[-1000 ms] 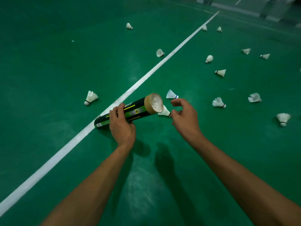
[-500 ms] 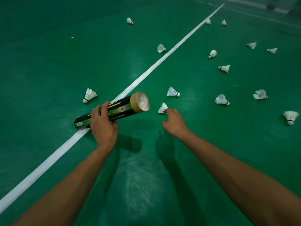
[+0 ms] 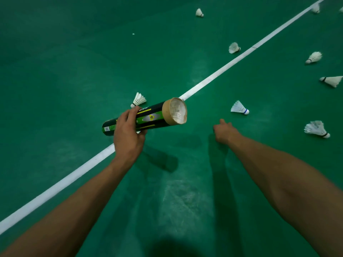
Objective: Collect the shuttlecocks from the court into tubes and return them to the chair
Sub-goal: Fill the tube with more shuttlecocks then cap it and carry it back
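- Tube [image 3: 154, 117] black-green, open end up-right, held over white court line [image 3: 222, 69]; L hand [image 3: 128, 134] fingers wrapped round its mid.
- R hand [image 3: 225, 132] low over floor [image 3: 74, 71], fingers curled under, hidden; can't tell if gripping anything.
- Blue-banded shuttlecock [image 3: 239, 108] on floor just beyond R hand, apart.

- tube [image 3: 148, 118]: glossy printed cardboard wall, matt bare brown rim.
- shuttlecock [image 3: 239, 108]: white feathers, matt.
- floor [image 3: 74, 62]: smooth green, faint sheen, scuffed pale patches.
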### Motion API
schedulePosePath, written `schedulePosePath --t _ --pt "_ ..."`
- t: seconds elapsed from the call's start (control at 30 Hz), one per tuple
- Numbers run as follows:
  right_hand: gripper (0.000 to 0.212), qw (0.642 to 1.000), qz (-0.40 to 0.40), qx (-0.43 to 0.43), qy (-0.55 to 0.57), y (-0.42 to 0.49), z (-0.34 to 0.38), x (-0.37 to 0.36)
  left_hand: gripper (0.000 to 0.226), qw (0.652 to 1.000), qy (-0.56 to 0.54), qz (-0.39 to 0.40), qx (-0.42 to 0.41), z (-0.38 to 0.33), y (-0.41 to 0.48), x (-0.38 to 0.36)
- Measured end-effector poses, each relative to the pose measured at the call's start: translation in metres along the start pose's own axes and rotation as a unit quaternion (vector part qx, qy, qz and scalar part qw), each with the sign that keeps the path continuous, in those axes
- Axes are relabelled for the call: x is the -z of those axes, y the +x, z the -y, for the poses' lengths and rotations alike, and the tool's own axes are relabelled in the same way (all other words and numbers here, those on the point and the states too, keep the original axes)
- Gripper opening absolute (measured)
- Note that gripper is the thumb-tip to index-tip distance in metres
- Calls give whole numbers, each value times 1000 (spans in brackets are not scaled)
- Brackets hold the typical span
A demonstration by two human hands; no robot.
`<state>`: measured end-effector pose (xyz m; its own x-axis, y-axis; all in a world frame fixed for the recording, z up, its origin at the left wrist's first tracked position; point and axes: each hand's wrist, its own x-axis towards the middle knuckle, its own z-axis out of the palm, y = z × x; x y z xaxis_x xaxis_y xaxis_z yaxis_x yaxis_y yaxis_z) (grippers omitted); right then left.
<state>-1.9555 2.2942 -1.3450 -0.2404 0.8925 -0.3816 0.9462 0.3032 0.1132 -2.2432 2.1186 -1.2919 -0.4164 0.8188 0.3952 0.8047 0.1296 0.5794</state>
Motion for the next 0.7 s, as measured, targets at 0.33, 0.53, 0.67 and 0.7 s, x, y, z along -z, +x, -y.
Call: schedulePosePath --t 0.33,0.53,0.67,0.7 --pt "10 818 -320 4 478 -43 26 41 78 999 22 17 36 -9 -4 -4" --pt "14 641 -464 114 601 -132 78 116 77 998 33 -8 46 -9 3 13" --pt "4 682 -466 188 531 -159 100 122 75 998 21 -15 52 -9 4 25" --pt "5 696 -452 201 521 -160 103 120 75 998 22 -20 49 -9 5 28"
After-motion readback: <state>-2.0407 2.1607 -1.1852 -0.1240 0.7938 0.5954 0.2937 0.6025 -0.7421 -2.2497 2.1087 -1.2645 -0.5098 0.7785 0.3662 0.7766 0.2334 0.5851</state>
